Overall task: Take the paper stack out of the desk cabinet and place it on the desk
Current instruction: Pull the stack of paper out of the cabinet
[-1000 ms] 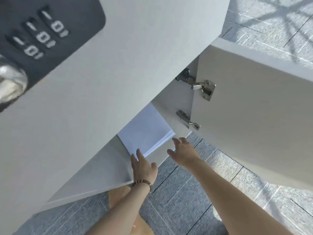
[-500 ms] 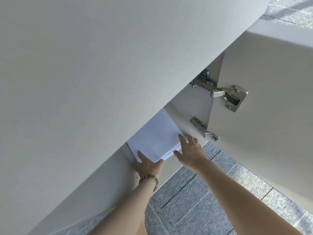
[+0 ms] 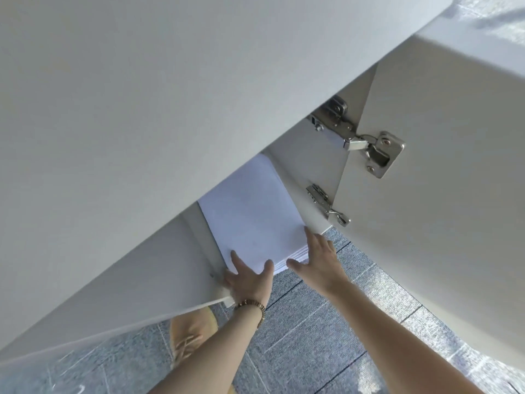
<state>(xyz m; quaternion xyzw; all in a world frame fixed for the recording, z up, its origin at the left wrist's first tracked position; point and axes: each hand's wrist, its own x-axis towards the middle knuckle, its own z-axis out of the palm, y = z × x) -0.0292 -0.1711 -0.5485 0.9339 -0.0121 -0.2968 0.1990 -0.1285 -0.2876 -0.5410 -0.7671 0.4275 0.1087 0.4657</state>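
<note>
Head view: the paper stack [image 3: 252,214] lies on the cabinet floor [image 3: 199,223], long axis running away from the person; left hand [image 3: 248,281] and right hand [image 3: 319,263], both spread open, flank its near corners.

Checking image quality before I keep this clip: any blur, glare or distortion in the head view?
Head view: wide-angle bending curves the cabinet edges; the paper stack, left hand, right hand and hinge are sharp; the carpet smears and glares at the corners.
</note>
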